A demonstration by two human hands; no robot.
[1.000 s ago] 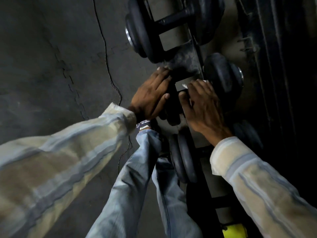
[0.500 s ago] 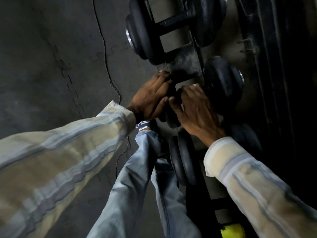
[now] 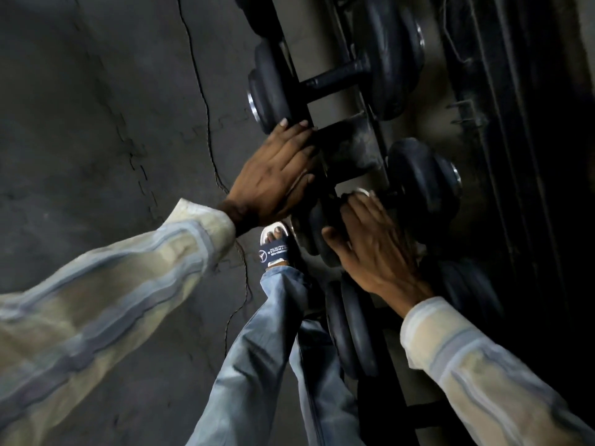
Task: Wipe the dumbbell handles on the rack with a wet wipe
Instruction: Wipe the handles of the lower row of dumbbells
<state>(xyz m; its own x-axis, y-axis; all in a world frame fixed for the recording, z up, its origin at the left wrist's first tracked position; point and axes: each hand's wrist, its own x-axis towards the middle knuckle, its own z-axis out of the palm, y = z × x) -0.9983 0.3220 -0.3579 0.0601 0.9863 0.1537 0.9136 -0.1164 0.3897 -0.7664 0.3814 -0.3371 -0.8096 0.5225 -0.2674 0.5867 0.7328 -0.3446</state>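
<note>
The person leans over a dark dumbbell rack standing on the cracked grey floor. The left hand lies flat, fingers straight and together, pressed against the rack's frame just below the big upper dumbbell. The right hand curls over the handle of the middle dumbbell, and a sliver of white wet wipe shows at its fingertips, pressed onto the bar between the two weight heads. A lower dumbbell sits beneath that wrist. A sandalled foot stands beside the rack's base.
</note>
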